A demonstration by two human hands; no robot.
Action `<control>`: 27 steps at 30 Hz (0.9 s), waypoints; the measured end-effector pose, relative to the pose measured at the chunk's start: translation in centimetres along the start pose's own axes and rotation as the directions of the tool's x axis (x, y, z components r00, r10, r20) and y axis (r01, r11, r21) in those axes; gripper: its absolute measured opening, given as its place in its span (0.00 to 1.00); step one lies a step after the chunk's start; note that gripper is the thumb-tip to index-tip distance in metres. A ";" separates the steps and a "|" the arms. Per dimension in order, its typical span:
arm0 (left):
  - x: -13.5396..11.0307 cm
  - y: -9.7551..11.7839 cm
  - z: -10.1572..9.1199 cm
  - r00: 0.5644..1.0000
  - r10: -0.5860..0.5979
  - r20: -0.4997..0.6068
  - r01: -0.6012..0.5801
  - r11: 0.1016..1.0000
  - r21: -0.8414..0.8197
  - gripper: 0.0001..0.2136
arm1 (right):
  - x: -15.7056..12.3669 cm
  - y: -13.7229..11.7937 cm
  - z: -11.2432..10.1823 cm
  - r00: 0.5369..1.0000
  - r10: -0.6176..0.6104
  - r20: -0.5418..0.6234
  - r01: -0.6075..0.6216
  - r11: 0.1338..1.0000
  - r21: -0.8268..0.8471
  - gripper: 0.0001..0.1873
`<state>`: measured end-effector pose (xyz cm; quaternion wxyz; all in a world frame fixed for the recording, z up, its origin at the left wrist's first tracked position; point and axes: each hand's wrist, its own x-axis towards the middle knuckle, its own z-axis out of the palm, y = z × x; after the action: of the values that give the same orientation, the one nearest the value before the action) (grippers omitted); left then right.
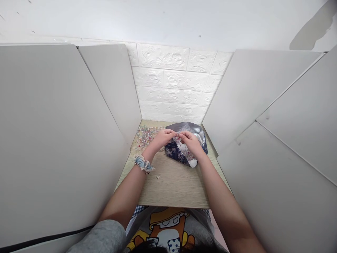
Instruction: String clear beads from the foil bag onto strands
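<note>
My left hand (165, 137) and my right hand (190, 141) meet fingertip to fingertip above a dark blue patterned bag (176, 153). The fingers of both are pinched together; what sits between them is too small to make out. Beneath my hands the bag lies spread with a silvery lining (181, 125), and small clear and coloured beads (187, 153) show in it. Left of my left hand lies a heap of multicoloured bead strands (146, 136). A light blue scrunchie (143, 163) circles my left wrist.
The wooden tabletop (173, 189) carries a tiny loose piece (158, 177) near its middle. White panels stand close at the left (105, 80) and right (226, 102). A white brick-patterned wall (173, 77) closes off the back.
</note>
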<state>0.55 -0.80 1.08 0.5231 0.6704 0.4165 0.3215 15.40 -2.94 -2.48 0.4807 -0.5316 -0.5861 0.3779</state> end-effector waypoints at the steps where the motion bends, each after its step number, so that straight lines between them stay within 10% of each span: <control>1: -0.1 0.1 0.0 1.000 0.005 0.001 -0.005 1.000 0.009 0.12 | 0.0 -0.1 0.0 1.000 0.023 0.014 -0.025 0.989 0.143 0.11; 8: -0.2 0.4 0.2 0.999 0.024 0.023 -0.024 0.999 0.027 0.14 | -0.2 -0.5 0.5 0.988 0.081 0.130 -0.145 0.771 0.621 0.10; 27: 0.2 0.0 0.3 0.995 0.098 -0.033 -0.097 0.995 0.028 0.13 | -0.4 -0.8 0.8 0.984 0.134 0.117 -0.178 0.726 0.664 0.10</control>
<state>0.86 -0.74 0.97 0.4905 0.6912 0.3964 0.3528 14.38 -3.41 -1.96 0.5883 -0.3581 -0.3782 0.6186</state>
